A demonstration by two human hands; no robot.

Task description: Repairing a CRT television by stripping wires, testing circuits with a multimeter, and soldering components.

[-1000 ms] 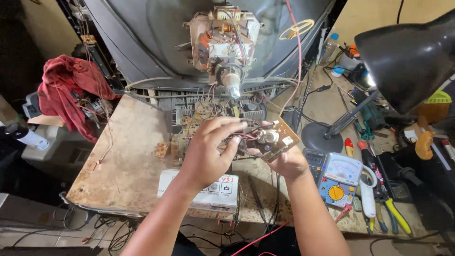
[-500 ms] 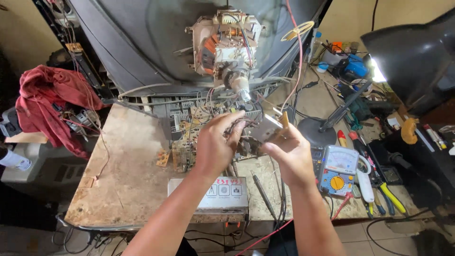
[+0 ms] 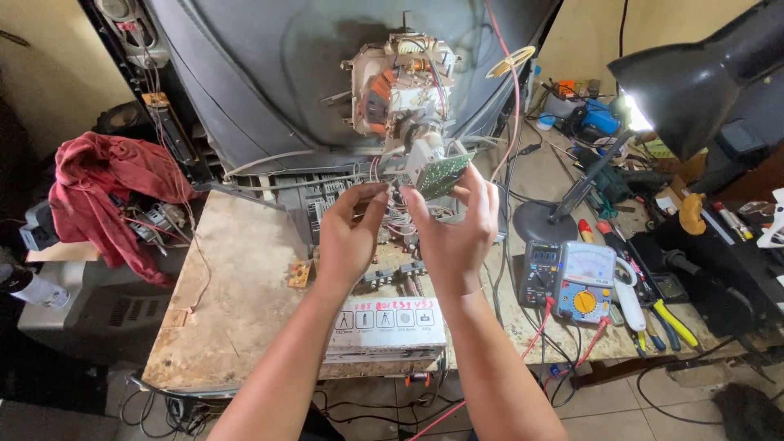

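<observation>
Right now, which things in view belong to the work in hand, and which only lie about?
In hand:
- left hand at the wires
- right hand holding the small green circuit board
- picture tube neck

Lying about:
- red cloth
- two multimeters
- black desk lamp
- yellow-handled pliers

Both forearms stretched forward, left hand fingers pinched, right hand raised, fingers curled in a grip

Worn wooden workbench, tiled floor
</observation>
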